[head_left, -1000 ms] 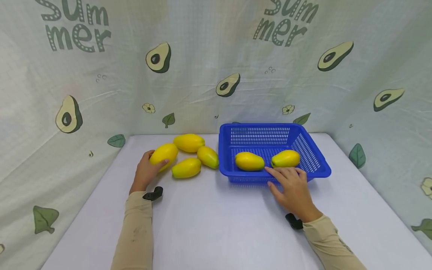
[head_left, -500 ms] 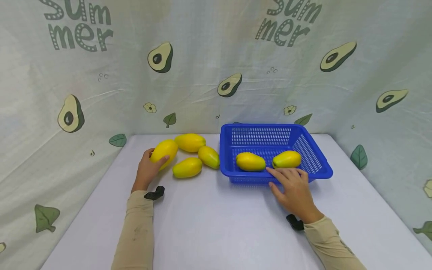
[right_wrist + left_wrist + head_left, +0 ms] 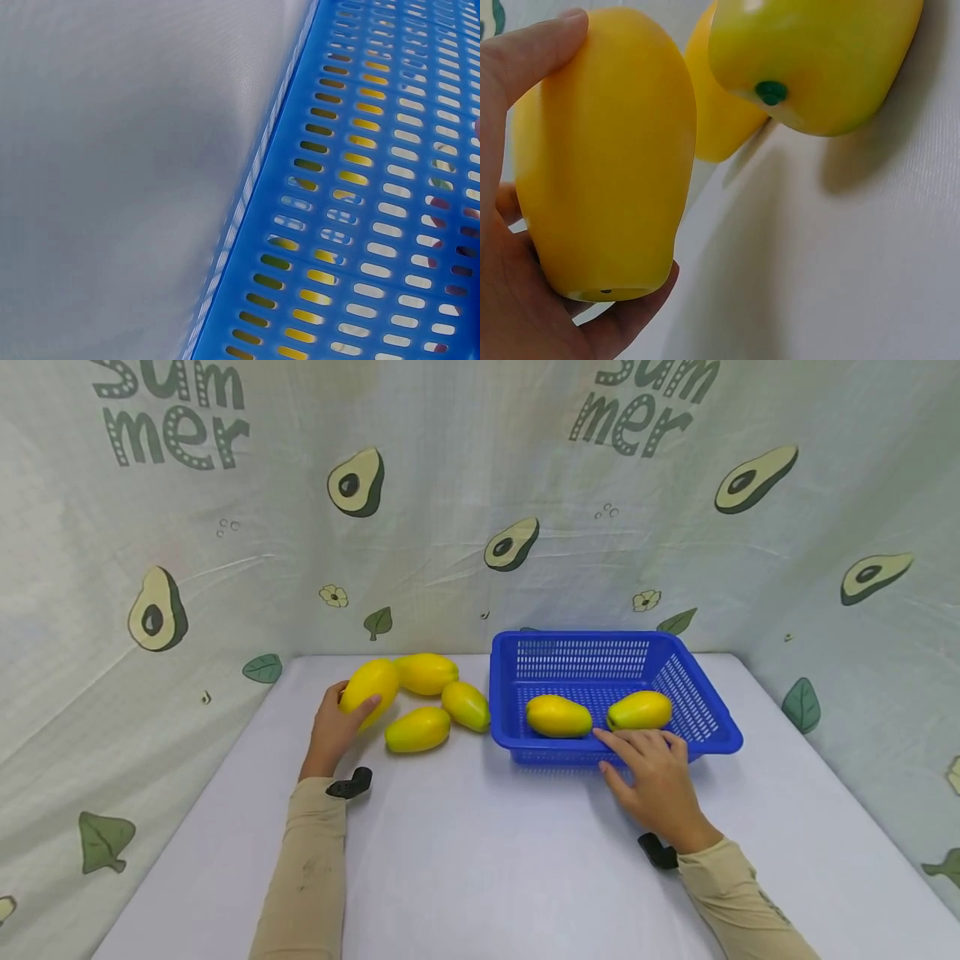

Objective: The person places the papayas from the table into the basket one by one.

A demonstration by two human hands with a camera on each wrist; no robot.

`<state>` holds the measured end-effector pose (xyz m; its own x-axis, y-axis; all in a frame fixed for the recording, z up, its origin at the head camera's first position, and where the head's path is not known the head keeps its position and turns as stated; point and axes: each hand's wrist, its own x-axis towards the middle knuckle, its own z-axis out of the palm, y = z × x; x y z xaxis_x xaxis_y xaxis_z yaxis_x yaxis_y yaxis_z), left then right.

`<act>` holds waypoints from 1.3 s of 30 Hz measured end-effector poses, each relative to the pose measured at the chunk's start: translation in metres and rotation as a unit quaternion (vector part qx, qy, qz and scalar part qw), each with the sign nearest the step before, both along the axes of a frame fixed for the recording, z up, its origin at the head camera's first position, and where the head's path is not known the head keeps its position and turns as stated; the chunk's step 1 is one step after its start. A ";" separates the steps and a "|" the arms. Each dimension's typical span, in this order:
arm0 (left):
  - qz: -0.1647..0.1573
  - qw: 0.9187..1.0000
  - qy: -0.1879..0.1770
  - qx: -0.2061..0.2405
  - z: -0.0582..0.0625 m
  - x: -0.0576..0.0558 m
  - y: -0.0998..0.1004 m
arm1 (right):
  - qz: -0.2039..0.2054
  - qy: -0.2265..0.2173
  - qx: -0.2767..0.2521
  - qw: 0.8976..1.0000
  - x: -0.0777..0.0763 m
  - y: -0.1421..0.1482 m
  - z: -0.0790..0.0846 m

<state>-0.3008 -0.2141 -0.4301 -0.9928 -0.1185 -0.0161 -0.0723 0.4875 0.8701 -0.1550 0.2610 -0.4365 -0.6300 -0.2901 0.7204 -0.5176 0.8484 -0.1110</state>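
Observation:
My left hand (image 3: 333, 722) grips a yellow papaya (image 3: 372, 687), thumb on its near side and fingers around the back. In the left wrist view that papaya (image 3: 615, 157) is tilted upright, its narrow end down. Close by on the table lie three more papayas: one behind (image 3: 427, 674), one in front (image 3: 417, 730) and one with a greenish tip (image 3: 467, 707) beside the basket. My right hand (image 3: 660, 785) holds the front rim of a blue plastic basket (image 3: 540, 755), fingers over the rim and thumb outside. Two papayas, left (image 3: 558, 717) and right (image 3: 640, 710), lie in the basket.
The white-covered table (image 3: 480, 860) ends at a cloth backdrop (image 3: 435, 493) printed with avocados and leaves. Slotted walls of the basket (image 3: 360, 225) fill the right wrist view's right half. Black wrist cameras (image 3: 350, 783) sit at both cuffs.
The left hand has lifted its papaya a little, up and slightly to the right, and it now overlaps the papaya behind. The right hand stays at the basket's rim.

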 end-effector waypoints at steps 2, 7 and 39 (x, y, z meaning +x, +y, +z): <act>-0.003 1.000 -0.001 0.001 0.000 0.000 0.001 | 0.000 -0.001 0.001 1.000 0.000 0.000 0.000; -0.011 1.000 0.001 0.003 0.000 -0.001 0.003 | -0.002 -0.006 0.001 1.000 0.000 0.000 -0.001; -0.073 0.996 0.059 -0.009 0.029 0.005 0.029 | -0.005 -0.007 -0.003 1.000 -0.002 0.000 -0.002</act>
